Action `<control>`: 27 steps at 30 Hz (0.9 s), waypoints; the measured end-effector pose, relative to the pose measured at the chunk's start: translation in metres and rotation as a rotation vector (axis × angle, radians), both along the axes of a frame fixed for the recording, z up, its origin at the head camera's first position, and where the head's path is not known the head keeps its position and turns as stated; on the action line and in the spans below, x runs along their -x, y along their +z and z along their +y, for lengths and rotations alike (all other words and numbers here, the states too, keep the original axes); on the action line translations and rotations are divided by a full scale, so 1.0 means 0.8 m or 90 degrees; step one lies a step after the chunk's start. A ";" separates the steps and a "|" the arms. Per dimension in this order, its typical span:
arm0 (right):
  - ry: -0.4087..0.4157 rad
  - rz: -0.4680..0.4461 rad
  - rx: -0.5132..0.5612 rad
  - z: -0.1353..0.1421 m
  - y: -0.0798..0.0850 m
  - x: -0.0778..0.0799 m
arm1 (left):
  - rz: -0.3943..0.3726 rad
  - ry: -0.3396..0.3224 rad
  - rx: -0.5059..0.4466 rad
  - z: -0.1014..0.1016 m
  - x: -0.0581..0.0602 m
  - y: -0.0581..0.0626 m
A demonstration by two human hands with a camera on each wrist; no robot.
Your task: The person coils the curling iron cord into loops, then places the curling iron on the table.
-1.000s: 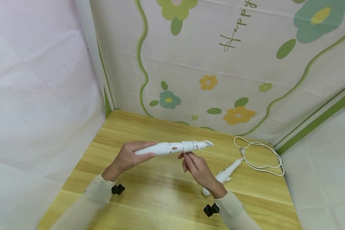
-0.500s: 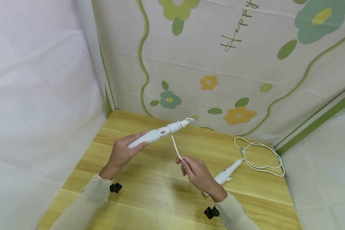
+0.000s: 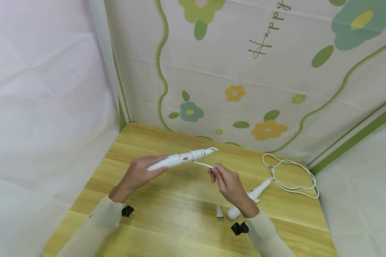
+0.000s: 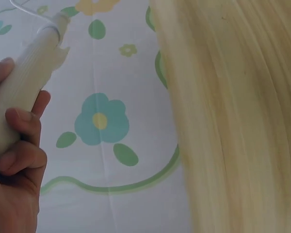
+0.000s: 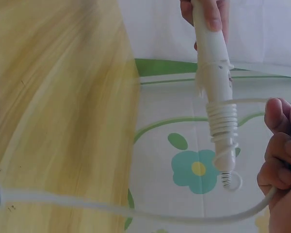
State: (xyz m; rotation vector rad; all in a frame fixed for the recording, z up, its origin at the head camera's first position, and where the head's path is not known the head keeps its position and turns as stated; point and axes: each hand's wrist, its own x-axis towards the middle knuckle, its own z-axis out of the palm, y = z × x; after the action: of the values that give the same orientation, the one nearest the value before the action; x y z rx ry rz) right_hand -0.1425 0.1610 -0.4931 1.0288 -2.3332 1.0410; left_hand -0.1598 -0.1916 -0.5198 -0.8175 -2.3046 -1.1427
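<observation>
My left hand (image 3: 137, 175) grips the thick end of a white curling iron (image 3: 168, 162), holding it above the table with its narrow end pointing right. Several turns of white cord (image 3: 198, 154) are wound round the narrow part of its handle. My right hand (image 3: 229, 184) pinches the free run of this cord (image 5: 247, 101), drawn out from the coils. Past the fingers the cord continues, and its white plug (image 3: 219, 211) hangs below the right hand. In the left wrist view, fingers curl round the iron's smooth body (image 4: 19, 87).
A second white curling iron (image 3: 258, 189) lies on the wooden table (image 3: 167, 221), partly behind my right wrist. Its loosely looped cord (image 3: 296, 187) and plug (image 3: 272, 170) lie towards the right edge. Flower-patterned cloth (image 3: 212, 71) stands behind the table, with pale cloth walls at both sides.
My right hand has drawn cord away from the coils, first downward, then up and right. The iron tilted up, then lowered partway. The hanging plug has come into sight.
</observation>
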 end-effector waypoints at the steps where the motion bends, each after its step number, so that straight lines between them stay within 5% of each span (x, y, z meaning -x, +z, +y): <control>1: -0.003 0.008 0.002 0.000 0.000 0.003 | -0.002 -0.010 0.011 0.000 -0.001 0.001; 11: 0.020 0.043 -0.029 -0.001 0.009 0.017 | 0.021 -0.179 0.091 0.000 -0.003 0.011; 18: 0.059 0.050 -0.066 0.006 0.010 0.023 | -0.063 -0.286 0.052 -0.004 -0.008 0.019; 23: 0.099 0.005 -0.078 0.009 0.013 0.022 | -0.177 -0.374 -0.046 -0.005 -0.012 0.021; 27: 0.116 -0.006 -0.082 0.004 0.014 0.018 | -0.252 -0.401 -0.126 -0.005 -0.017 0.024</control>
State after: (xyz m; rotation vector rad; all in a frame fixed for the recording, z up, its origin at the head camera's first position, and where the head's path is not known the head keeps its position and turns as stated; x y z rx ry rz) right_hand -0.1570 0.1642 -0.4816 1.3092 -2.3760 0.9711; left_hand -0.1466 -0.1955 -0.5003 -1.3968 -2.2275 -1.9151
